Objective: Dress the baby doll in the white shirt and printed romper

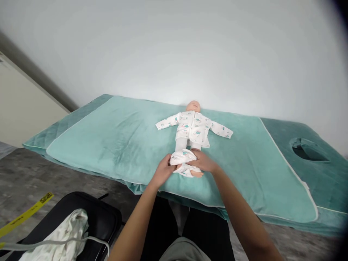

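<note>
A baby doll lies on its back on a teal bed cover, head toward the wall. It wears a white printed jacket with both sleeves spread out. White printed pants are bunched around its lower legs, and one bare foot shows at the near end. My left hand grips the left side of the pants' fabric, fingers closed. On the other side my right hand has its fingers closed on the same pants; its fingertips are partly hidden by cloth.
Near the bed, a black chair holds a crumpled white cloth, with a pale cable across it. Yellow tape is at the lower left. A face hole opens in the bed's right end. A white wall stands behind.
</note>
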Available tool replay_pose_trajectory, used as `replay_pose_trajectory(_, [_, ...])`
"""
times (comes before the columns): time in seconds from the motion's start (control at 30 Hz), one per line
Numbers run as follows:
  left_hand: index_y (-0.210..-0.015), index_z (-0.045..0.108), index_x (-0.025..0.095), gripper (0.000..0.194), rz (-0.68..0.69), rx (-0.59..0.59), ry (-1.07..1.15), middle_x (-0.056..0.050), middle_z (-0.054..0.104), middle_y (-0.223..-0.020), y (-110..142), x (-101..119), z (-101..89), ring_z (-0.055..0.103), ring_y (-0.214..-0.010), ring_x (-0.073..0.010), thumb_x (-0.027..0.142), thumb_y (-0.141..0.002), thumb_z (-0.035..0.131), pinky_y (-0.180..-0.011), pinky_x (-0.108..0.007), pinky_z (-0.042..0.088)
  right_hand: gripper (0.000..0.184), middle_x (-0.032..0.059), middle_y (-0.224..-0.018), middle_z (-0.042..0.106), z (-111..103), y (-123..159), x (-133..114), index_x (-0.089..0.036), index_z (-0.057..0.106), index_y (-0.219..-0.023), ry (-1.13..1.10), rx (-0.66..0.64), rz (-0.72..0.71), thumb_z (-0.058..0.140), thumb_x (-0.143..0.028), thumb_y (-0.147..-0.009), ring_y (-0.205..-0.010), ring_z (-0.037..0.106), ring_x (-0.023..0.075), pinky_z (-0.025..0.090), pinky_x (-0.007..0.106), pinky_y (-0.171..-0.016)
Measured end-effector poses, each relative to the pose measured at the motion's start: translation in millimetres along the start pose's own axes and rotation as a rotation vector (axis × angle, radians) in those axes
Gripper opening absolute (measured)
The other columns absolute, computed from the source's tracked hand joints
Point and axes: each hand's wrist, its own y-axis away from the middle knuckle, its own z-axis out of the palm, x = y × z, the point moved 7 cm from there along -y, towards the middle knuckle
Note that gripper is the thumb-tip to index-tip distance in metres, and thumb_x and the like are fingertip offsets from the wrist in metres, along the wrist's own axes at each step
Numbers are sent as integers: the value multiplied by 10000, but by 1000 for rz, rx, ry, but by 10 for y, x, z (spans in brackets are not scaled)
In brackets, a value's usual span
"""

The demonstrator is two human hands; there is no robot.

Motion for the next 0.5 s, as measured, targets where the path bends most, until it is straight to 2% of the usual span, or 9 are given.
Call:
replay_pose_trajectory(0.1, [-1084, 606, 209, 354, 80, 32, -136, -15, 682, -999, -134, -58, -61, 624, -900, -185, 278, -751, 702, -799, -289, 483, 390, 45, -1083, 661, -18, -17, 46, -194, 651, -1106, -102, 10, 61, 737, -386, -777, -1003, 608, 232, 481, 365, -877])
replay_pose_trajectory(0.2, [-1251, 524, 213, 550, 89, 83, -209, -54, 672, -1115, -114, -169, -12, 643, -981, -213, 311, -752, 734, -866, -331, 508, 317, 28, -1021, 651, -33, -48, 73, -192, 629, -1038, -61, 44, 99, 717, -330, -766, -954, 600, 214, 472, 338, -820])
replay_pose_trajectory(0.3, [-1381, 416, 202, 661, 72, 80, -218, -108, 621, -1270, -14, -252, 78, 638, -1093, -234, 312, -795, 702, -944, -366, 508, 242, 16, -957, 632, -20, -62, 52, -190, 606, -963, -12, 53, 104, 681, -308, -765, -916, 582, 206, 457, 329, -785])
replay_pose_trajectory(0.4, [-1463, 340, 215, 724, 135, 39, -201, -135, 523, -1431, 72, -223, 143, 575, -1250, -242, 289, -823, 671, -1046, -373, 465, 208, 9, -936, 620, -2, -57, 1, -192, 591, -933, -1, 56, 103, 657, -287, -761, -905, 575, 204, 451, 329, -783])
replay_pose_trajectory(0.5, [-1499, 310, 215, 810, 196, 18, -167, -145, 494, -1456, 133, -155, 180, 553, -1286, -246, 271, -792, 703, -1075, -370, 449, 212, 12, -945, 615, 5, -51, -66, -193, 589, -941, 14, 49, 94, 656, -268, -754, -924, 574, 206, 453, 332, -810])
